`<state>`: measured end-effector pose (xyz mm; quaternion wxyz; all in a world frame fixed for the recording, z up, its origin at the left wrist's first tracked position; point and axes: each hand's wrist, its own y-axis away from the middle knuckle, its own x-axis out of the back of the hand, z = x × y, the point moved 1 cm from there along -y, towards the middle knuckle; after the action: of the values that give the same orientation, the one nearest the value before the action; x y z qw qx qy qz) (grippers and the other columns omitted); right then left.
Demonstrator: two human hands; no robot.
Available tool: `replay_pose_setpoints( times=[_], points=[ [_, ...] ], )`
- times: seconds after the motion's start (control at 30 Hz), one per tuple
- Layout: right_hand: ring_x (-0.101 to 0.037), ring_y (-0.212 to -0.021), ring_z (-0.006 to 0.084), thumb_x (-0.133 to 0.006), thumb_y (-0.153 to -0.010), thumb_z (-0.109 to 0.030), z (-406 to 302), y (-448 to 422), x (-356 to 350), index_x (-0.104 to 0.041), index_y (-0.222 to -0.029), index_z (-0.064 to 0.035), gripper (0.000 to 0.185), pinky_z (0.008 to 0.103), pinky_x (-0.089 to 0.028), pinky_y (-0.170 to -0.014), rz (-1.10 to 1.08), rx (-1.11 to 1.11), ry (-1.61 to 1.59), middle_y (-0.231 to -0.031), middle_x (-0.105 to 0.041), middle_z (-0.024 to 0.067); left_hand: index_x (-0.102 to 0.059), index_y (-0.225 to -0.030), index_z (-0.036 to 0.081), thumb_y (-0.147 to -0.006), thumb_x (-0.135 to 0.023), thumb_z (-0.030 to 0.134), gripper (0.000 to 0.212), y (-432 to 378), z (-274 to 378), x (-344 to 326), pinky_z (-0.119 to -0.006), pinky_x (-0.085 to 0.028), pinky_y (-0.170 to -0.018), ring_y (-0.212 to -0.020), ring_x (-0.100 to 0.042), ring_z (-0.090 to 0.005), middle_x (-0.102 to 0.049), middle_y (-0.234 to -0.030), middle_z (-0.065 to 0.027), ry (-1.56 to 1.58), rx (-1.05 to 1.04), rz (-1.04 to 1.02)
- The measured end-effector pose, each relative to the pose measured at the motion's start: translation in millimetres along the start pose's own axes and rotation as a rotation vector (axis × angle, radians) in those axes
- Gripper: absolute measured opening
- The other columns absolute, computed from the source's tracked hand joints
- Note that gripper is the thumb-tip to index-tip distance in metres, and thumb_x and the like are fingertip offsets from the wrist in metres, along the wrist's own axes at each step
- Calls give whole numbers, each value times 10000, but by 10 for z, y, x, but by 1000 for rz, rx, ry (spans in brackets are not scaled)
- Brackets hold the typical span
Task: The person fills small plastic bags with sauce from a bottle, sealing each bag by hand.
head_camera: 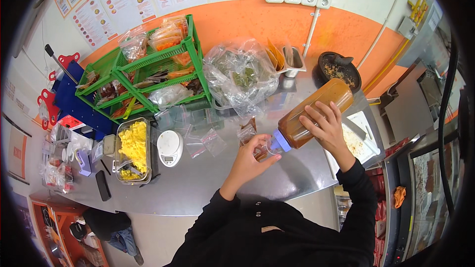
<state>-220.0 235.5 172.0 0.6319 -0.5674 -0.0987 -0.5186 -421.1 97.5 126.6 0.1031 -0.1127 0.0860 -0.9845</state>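
Note:
My right hand (326, 128) grips a large clear squeeze bottle (315, 113) of brown sauce, tilted with its blue nozzle cap (281, 141) pointing down to the left. Between the thumb and fingers of my left hand (256, 159) is a small clear container (272, 148) with some brown sauce, right at the nozzle. Just behind that hand lies a small plastic bag (246, 133) with dark brown contents. To the left, several flat zip bags (214, 141) lie beside a white digital kitchen scale (170, 148).
A glass box of yellow food (133, 148), a black phone (103, 185) and green tiered baskets (156, 66) stand left. Behind are a big plastic bag of leaves (243, 76) and a stone mortar (339, 70). A knife (358, 131) lies on a white cutting board (356, 144) at right. Another person (107, 226) bends at lower left.

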Motion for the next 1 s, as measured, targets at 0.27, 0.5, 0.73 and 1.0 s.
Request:
replay_pose_setpoints(
  times=[0.27, 0.5, 0.73, 1.0],
  points=[
    [-503, -1120, 229, -616, -719, -134, -9, 13, -10, -568, -1133, -245, 431, 456, -300, -1036, -5, -44, -53, -1177, -574, -11, -533, -1156, 26, -717, -794, 195, 538, -53, -37, -12, -224, -462, -621, -713, -610, -80, -663, -891, -39, 58, 73, -31],
    [-467, -1158, 259, -696, -609, -64, -146, 320, -325, -552, -1154, -179, 575, 482, -279, -1049, -117, -230, -175, -1204, -539, 37, -556, -1122, 57, -709, -794, 214, 502, -123, -202, -102, -241, -440, -585, -628, -538, -89, -636, -799, -32, -93, 46, 26],
    [-485, -1138, 303, -808, -551, -143, -329, 653, -728, -464, -1209, -77, 745, 463, -311, -1024, -66, -537, -485, -1181, -532, 106, -554, -1116, 31, -729, -777, 174, 469, -213, -281, -235, -230, -443, -578, -634, -549, -76, -635, -792, -22, -101, -56, 73],
    [-531, -1073, 293, -877, -586, -204, -300, 898, -1117, -339, -1244, 2, 876, 386, -425, -912, 268, -1136, -804, -1126, -532, 176, -328, -1357, 81, -758, -714, 146, 715, -160, -209, -282, -302, -413, -863, -955, -468, -147, -461, -977, -17, 352, -35, -17]
  ],
)
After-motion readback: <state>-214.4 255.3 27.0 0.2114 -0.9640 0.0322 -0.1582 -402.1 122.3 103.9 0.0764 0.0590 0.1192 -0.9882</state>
